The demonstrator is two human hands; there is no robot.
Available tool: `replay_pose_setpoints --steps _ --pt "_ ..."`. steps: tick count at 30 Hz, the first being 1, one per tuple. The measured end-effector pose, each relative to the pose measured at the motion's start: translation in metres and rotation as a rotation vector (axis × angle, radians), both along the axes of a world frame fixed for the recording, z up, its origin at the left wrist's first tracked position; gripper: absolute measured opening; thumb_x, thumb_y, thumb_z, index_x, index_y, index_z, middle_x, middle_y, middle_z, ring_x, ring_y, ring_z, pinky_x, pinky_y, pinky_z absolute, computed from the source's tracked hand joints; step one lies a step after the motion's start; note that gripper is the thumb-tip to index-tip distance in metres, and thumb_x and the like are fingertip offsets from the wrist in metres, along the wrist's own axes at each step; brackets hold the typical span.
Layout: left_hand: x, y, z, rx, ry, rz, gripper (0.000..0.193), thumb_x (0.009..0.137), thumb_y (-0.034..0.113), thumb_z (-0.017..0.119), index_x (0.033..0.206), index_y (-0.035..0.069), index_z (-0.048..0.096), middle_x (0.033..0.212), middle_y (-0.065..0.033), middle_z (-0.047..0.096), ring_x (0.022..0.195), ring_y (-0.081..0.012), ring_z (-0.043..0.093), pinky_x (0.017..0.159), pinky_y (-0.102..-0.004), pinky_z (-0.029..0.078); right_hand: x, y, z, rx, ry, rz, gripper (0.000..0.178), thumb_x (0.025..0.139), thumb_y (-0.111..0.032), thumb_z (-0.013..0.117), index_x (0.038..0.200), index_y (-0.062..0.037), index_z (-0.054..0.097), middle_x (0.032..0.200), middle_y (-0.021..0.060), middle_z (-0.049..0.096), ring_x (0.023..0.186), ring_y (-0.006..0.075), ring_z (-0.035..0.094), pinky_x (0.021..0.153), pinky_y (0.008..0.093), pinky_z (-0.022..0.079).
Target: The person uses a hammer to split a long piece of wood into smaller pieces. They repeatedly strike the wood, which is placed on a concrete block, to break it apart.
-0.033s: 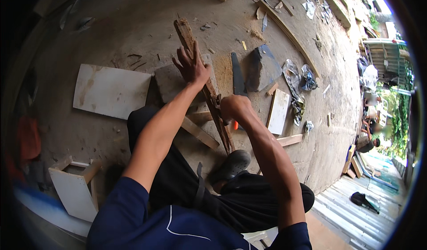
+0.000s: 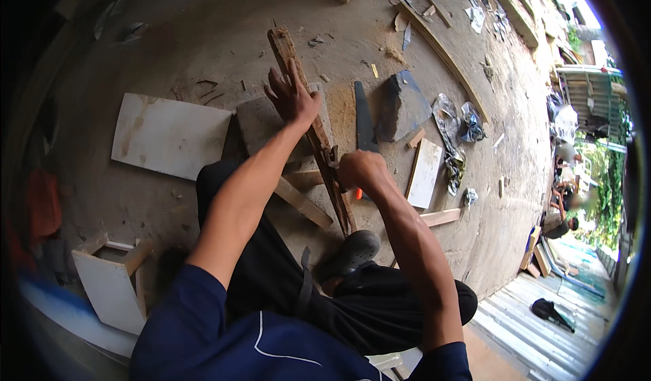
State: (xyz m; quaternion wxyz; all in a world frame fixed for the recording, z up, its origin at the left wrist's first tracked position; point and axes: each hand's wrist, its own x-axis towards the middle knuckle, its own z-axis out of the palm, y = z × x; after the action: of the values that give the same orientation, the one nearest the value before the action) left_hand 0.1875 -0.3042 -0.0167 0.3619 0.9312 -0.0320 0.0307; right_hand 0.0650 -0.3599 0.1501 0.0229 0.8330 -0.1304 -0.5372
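Observation:
A long, rough wooden beam (image 2: 319, 137) slants from the far middle toward my grey clog (image 2: 352, 252), crossing a concrete block (image 2: 261, 120). My left hand (image 2: 296, 101) rests on the beam's upper part, fingers spread and stretched along the wood. Lower down, my right hand (image 2: 363, 170) is closed in a fist at the beam's right side. A small dark piece (image 2: 332, 154) shows beside its knuckles on the wood. Whatever the fist holds is hidden. Just beyond that hand lies a handsaw (image 2: 365, 113), its dark blade pointing away and a bit of orange near its handle end.
A white panel (image 2: 169, 135) lies left of the block. A dark-faced stone block (image 2: 401, 106), a small white board (image 2: 424, 173) and crumpled plastic (image 2: 447, 133) lie right. A white box-like frame (image 2: 112, 282) stands near left. A long timber (image 2: 447, 62) lies far right; people are in the background.
The whole view has shifted slightly. Both hands keep their places on and beside the beam.

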Motion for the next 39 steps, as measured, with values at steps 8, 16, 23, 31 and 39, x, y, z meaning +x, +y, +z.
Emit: replay_pose_setpoints --steps 8,16,23,31,39 --pt "0.006 -0.024 -0.014 -0.142 0.205 0.073 0.107 0.076 0.034 0.07 0.155 0.011 0.001 0.137 -0.0259 0.048 0.12 -0.0401 0.052 0.102 -0.0544 0.037 -0.032 -0.017 -0.013 0.039 -0.17 0.038 0.027 0.088 -0.02 0.058 0.108 -0.0127 0.074 0.11 0.008 0.072 0.101 0.0234 0.07 0.078 0.0351 0.057" --pt "0.006 -0.034 -0.029 -0.213 0.228 0.1 0.103 0.074 0.037 0.069 0.153 0.006 0.01 0.14 -0.0321 0.041 0.123 -0.0468 0.048 0.101 -0.0522 0.041 -0.035 -0.023 -0.008 0.044 -0.134 -0.171 0.023 0.084 -0.018 0.061 0.1 -0.0115 0.076 0.104 0.0122 0.073 0.098 0.0284 0.07 0.074 0.0366 0.057" --pt "0.012 -0.03 -0.043 -0.078 0.117 0.113 0.103 0.075 0.036 0.068 0.153 0.007 0.008 0.132 -0.0308 0.048 0.114 -0.0463 0.051 0.095 -0.0548 0.043 -0.087 -0.021 -0.019 0.03 -0.486 -0.312 0.018 0.09 -0.015 0.052 0.094 -0.001 0.063 0.084 0.0187 0.072 0.077 0.0319 0.072 0.065 0.0424 0.057" --pt "0.015 -0.033 -0.036 -0.081 0.165 0.089 0.106 0.076 0.039 0.071 0.154 0.008 0.007 0.131 -0.0289 0.048 0.117 -0.0436 0.048 0.1 -0.0558 0.035 -0.121 -0.011 -0.011 0.046 -0.391 -0.38 0.048 0.089 -0.014 0.052 0.136 -0.0081 0.046 0.081 0.0215 0.07 0.079 0.0364 0.071 0.066 0.045 0.055" --pt "0.009 -0.031 -0.028 -0.073 0.19 0.008 0.11 0.078 0.048 0.069 0.155 0.007 0.002 0.149 -0.0273 0.031 0.138 -0.0427 0.03 0.114 -0.0635 0.012 -0.21 -0.022 -0.033 0.052 -0.701 -0.524 0.056 0.082 -0.011 0.055 0.138 -0.0164 0.047 0.076 0.0257 0.066 0.069 0.0455 0.065 0.06 0.0571 0.049"
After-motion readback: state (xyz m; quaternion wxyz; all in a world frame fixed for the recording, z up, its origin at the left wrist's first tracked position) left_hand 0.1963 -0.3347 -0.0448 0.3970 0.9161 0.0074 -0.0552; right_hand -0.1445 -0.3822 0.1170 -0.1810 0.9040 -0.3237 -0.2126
